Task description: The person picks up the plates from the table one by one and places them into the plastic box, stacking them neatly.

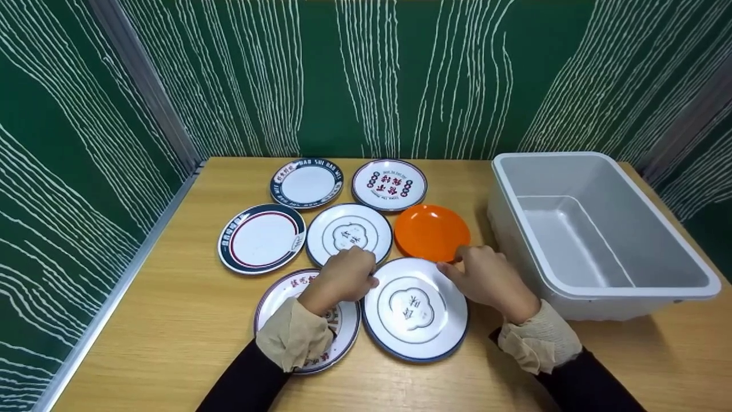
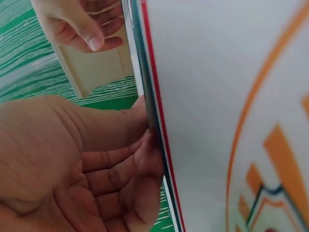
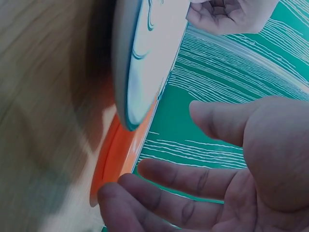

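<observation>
A white plate with a thin blue rim and a grey flower-shaped mark point(image 1: 416, 309) is in front of me, between my hands. My left hand point(image 1: 350, 276) pinches its left edge between thumb and fingers; in the left wrist view the thumb point(image 2: 113, 125) lies along a plate rim. My right hand point(image 1: 486, 277) is by the plate's upper right edge, with thumb and fingers apart in the right wrist view and nothing between them. An orange plate point(image 1: 432, 232) lies just beyond. A purple-rimmed plate point(image 1: 274, 300) is partly hidden under my left wrist.
A similar flower-marked plate point(image 1: 349, 220), a dark-rimmed plate with a red ring point(image 1: 261, 238), a dark-rimmed lettered plate point(image 1: 306, 183) and a plate with red characters point(image 1: 389, 184) lie farther back. On the right stands a deep grey-white bin point(image 1: 517, 229). Green patterned panels point(image 1: 320, 86) surround the table.
</observation>
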`<state>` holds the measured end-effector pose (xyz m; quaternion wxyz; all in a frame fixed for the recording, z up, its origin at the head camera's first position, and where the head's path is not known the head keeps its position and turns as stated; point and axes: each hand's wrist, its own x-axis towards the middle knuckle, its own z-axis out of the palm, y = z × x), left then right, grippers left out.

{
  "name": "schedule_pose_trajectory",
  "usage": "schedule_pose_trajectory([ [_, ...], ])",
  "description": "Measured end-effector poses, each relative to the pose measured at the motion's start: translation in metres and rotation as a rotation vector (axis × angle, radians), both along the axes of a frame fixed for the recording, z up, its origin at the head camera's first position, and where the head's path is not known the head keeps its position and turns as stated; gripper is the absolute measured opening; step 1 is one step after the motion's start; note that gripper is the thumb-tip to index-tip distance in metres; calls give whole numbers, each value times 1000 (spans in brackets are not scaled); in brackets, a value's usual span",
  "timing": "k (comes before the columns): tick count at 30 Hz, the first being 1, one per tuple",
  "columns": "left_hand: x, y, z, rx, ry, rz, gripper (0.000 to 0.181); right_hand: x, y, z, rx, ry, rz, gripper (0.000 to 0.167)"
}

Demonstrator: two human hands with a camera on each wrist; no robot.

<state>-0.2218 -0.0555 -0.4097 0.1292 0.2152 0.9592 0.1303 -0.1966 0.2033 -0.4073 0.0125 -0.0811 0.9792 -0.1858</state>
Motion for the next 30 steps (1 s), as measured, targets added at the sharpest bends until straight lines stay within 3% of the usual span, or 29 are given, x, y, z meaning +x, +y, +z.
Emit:
schedule_pose_trajectory([
  [9,-2,-12,14,285,49,-28,12,0,-5,3,-35,73,17,48],
  [20,-6,-16,20,450,79,-3,13,2,-5,2,-106,73,76,56],
  [30,-8,-22,22,603,83,28,17,7,-5,4,-270,222,91,43],
])
